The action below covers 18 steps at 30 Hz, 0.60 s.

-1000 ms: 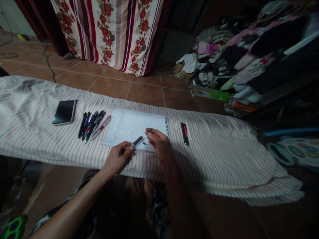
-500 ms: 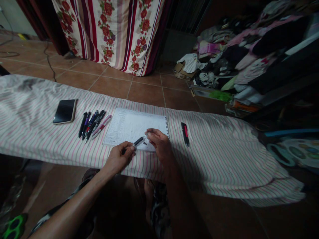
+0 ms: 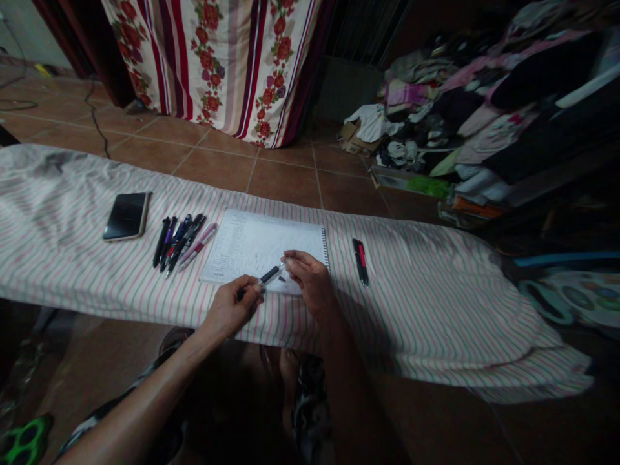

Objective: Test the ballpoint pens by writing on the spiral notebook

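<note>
My left hand (image 3: 238, 301) pinches the rear part of a dark-gripped pen (image 3: 269, 275), which points up and to the right over the notebook. At its other end, the closed fingertips of my right hand (image 3: 306, 270) hold the pen's tip or a tiny part there, too small to make out. A small dark piece (image 3: 281, 279) lies on the page below the pen. The spiral notebook (image 3: 271, 231) lies flat beneath both hands, its wire binding on the right.
Several pens (image 3: 180, 242) lie in a group left of the notebook, with a phone (image 3: 126, 217) beyond them. Two pens (image 3: 360, 261) lie to the right. A striped cloth (image 3: 426, 290) covers the table. Clothes (image 3: 460, 110) are heaped at the back right.
</note>
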{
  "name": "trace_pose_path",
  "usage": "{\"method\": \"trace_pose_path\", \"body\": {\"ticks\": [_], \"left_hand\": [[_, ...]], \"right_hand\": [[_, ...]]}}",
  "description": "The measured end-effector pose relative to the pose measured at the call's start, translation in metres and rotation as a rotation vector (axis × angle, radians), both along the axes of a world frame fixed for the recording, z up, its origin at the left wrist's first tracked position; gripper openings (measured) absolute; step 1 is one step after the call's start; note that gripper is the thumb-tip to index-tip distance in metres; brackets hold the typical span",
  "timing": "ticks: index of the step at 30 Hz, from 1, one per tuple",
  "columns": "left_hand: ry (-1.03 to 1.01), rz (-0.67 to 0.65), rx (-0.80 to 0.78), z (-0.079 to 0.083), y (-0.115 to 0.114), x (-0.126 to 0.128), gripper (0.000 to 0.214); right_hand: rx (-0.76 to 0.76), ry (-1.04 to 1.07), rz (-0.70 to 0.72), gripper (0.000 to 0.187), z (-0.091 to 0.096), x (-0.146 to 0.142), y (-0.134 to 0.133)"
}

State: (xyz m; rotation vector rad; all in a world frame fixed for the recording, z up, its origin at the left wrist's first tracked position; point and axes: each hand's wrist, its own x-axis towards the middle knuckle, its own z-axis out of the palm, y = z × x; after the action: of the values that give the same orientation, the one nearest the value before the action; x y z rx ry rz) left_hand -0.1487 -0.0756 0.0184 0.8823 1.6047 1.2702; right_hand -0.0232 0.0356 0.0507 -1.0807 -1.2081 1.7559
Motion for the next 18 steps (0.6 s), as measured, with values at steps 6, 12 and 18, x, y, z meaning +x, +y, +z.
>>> {"method": "trace_pose_path", "body": {"ticks": [6, 12, 18], "left_hand": [[0.018, 0.011, 0.009, 0.001, 0.0004, 0.0005, 0.031], [0.01, 0.019, 0.01, 0.0005, 0.0011, 0.0012, 0.031], [-0.001, 0.0, -0.007, 0.0014, 0.0005, 0.0001, 0.031]], "right_hand": [[0.012, -0.01, 0.006, 0.022, 0.0015, 0.0005, -0.0001], [0.011, -0.021, 0.003, 0.024, -0.0008, -0.0005, 0.0001], [0.022, -0.021, 0.005, 0.024, 0.0004, -0.0003, -0.0007]]}}
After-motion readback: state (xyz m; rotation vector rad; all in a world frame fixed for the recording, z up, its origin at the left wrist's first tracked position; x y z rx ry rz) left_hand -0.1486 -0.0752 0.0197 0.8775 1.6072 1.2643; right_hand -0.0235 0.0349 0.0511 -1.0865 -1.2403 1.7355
